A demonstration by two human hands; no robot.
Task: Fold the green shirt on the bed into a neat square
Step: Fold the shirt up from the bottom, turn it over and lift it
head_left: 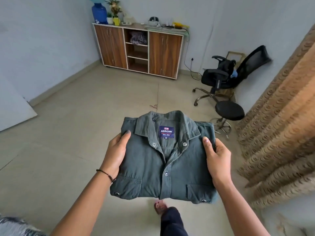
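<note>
At the frame's centre, a folded, squarish green cotton shirt (163, 160) with metal snaps is held in the air. The left hand (115, 155) and right hand (216, 159) each clasp a side edge, thumbs on top.

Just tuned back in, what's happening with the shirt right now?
A person is standing and holding the green shirt out in front of them, above the floor. It is already folded into a compact, roughly square bundle, collar and label facing up. The left hand grips its left edge and the right hand its right edge, thumbs on top. It is not resting on any surface at this moment. A wooden cabinet and an office chair stand by the far wall.
</note>
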